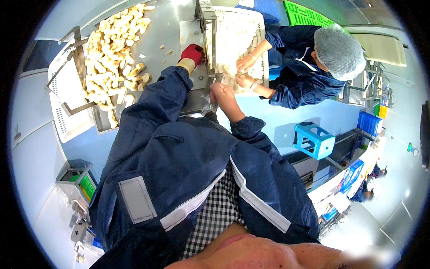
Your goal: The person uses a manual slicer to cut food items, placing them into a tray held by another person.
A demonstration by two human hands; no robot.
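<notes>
My left hand (193,55), in a red and cream glove, rests at the steel slicing machine (208,37); its fingers are partly hidden, so I cannot tell whether it holds something. My bare right hand (223,95) is bent beside the lower end of the machine, fingertips hidden behind the metal. A heap of peeled, brown-tinged root pieces (107,60) lies on the steel table (161,30) to the left of my gloved hand. Small scraps lie between heap and glove. Right of the machine, a white plastic crate (265,64) holds pale slices.
A co-worker in a hairnet (339,52) has both hands in the white crate, close to my right hand. A white basket (72,117) stands at the table's left end, with a metal frame above it. A blue stool (314,139) is on the floor at right.
</notes>
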